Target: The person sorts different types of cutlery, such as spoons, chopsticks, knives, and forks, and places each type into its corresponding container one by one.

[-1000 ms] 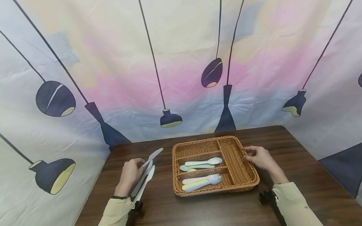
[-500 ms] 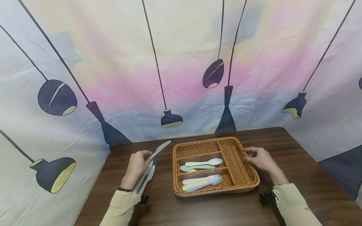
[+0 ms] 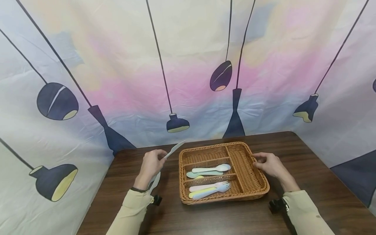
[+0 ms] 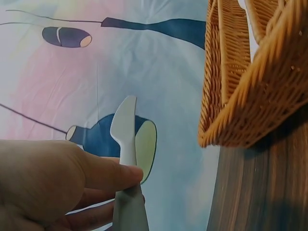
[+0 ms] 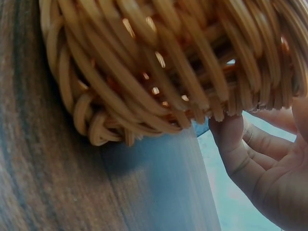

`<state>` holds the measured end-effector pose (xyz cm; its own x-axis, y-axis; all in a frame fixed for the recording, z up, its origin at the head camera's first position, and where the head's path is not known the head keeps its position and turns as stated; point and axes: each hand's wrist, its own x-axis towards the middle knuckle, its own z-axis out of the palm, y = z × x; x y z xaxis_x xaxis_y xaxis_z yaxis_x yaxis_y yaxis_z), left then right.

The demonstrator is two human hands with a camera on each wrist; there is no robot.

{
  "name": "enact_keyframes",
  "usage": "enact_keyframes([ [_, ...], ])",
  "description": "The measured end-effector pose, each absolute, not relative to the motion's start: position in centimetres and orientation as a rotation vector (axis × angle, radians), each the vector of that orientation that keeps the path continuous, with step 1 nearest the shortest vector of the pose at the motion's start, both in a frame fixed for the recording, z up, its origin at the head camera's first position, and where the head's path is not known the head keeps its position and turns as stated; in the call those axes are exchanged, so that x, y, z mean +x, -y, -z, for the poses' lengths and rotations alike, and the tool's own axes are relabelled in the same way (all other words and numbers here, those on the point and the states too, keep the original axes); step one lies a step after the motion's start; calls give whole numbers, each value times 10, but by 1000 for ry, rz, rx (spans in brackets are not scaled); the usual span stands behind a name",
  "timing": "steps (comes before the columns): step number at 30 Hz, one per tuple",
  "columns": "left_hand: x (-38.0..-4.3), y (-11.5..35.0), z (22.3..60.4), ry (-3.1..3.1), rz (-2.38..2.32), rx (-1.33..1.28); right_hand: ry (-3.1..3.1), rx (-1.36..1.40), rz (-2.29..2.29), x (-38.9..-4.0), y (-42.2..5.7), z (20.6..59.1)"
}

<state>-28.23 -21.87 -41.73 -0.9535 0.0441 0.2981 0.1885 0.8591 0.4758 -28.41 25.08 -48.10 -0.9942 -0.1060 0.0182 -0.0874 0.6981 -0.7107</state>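
My left hand (image 3: 150, 167) pinches a pale plastic knife (image 3: 175, 148) between thumb and fingers, left of a wicker cutlery basket (image 3: 245, 166). In the left wrist view the knife's blade (image 4: 125, 122) points up past the thumb, apart from the basket. Other pale knives (image 3: 154, 184) lie on the table, partly hidden beneath the left hand and wrist. My right hand (image 3: 271, 165) grips the basket's right rim; the right wrist view has its thumb against the wickerwork (image 5: 159, 72). Pastel spoons (image 3: 210, 169) lie in the basket's middle-left compartment, forks (image 3: 210, 190) in the front-left one.
The basket stands on a dark wooden table (image 3: 217, 218). Its back-left compartment and long right compartment hold nothing visible. Behind the table hangs a cloth (image 3: 132, 81) printed with lamps.
My left hand has moved right and away from me, carrying the knife from above the other knives toward the basket's back-left corner. The right hand and basket have stayed put.
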Motion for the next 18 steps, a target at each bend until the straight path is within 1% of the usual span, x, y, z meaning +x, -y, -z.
enact_keyframes([
  [18,-292,187,407,2728,742,-263,-2882,-182,1199,-286,-251,482],
])
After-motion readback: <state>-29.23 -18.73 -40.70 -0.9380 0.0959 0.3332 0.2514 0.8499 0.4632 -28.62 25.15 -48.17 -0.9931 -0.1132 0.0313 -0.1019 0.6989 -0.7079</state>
